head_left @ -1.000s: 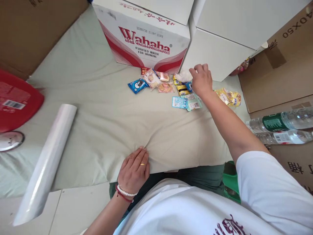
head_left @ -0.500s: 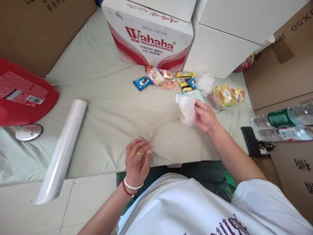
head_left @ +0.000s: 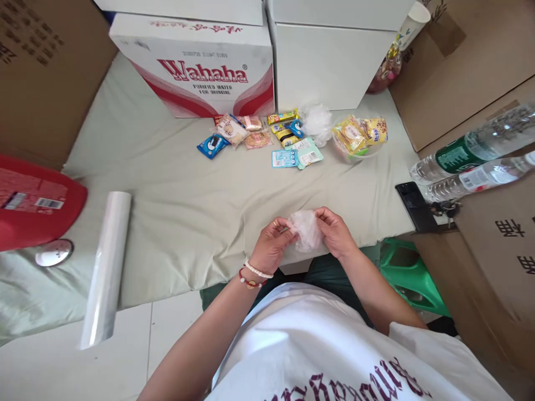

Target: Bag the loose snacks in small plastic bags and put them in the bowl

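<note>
Between my two hands, just over the front edge of the cloth-covered table point(head_left: 200, 223), is a crumpled clear plastic bag point(head_left: 308, 231). My left hand point(head_left: 273, 240) pinches its left side between thumb and fingers. On the opposite side my right hand point(head_left: 335, 231) grips the bag in the same way. Farther back, another bunched clear plastic bag point(head_left: 316, 123) lies beside small yellow snack packets point(head_left: 282, 116). A light blue packet point(head_left: 285, 159) and a pale green packet point(head_left: 308, 152) rest in front of them.
Wrapped snacks point(head_left: 232, 130) lie before the Wahaha carton point(head_left: 200, 72). A bowl point(head_left: 363, 154) holding snack packets stands right of them. At the right are plastic bottles point(head_left: 472, 153), a black phone point(head_left: 416, 206) and keys point(head_left: 449, 208). A film roll point(head_left: 106, 267) overhangs the front edge at left.
My right hand has drawn the plastic bag back toward me. My left hand has come up and right to take hold of its other side. The view has shifted to the right.
</note>
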A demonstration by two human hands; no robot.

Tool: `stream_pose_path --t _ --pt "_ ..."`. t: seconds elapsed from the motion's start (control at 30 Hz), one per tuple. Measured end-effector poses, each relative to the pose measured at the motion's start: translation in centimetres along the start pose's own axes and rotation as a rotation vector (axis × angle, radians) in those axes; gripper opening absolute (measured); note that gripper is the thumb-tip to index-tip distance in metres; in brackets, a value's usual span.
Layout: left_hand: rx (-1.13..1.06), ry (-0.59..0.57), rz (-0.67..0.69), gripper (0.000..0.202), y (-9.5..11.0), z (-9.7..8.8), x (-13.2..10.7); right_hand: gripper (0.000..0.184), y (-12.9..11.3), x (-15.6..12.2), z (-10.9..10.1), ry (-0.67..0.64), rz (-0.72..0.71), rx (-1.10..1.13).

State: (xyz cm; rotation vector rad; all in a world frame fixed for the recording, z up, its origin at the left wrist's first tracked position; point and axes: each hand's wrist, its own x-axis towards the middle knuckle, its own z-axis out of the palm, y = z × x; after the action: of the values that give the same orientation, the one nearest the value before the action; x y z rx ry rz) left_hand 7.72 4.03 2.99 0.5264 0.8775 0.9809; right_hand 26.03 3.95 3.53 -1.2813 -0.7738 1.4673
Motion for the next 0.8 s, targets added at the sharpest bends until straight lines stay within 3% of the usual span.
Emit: stream_pose_path --t 0.13,0.23,0.3,0.4,0.63,0.7,0.8 --pt "0.052 -0.025 -0.134 0.048 0.3 0.1 -0.8 0.042 -0.2 0.3 -0.7 0.073 0.001 0.054" --pt "0.093 -0.086 -0.208 0.055 -0.3 0.6 -1.0 0.035 0.3 0.3 0.0 0.049 -0.058 -0.047" --pt "0.106 -0.066 -0.173 0.051 -0.7 0.7 -0.8 0.031 0.6 0.3 0.3 0.013 -0.097 -0.106" --pt "0.071 0.071 -0.045 0.047 -0.7 0.3 -0.4 0.031 0.5 0.3 -0.1 0.031 -0.118 -0.061" --pt "0.103 0.202 0.094 0.048 0.9 -1.1 0.2 0.042 -0.9 0.1 -3.8 0.071 -0.019 0.024" --pt "0.111 0.21 0.131 0.046 0.8 -1.3 0.2 0.042 -0.9 -0.3 -4.1 0.083 -0.062 -0.019" --pt "0.105 0.188 0.136 0.044 0.4 -1.3 0.0 0.036 -0.4 -1.0 -3.2 0.104 -0.209 -0.258"
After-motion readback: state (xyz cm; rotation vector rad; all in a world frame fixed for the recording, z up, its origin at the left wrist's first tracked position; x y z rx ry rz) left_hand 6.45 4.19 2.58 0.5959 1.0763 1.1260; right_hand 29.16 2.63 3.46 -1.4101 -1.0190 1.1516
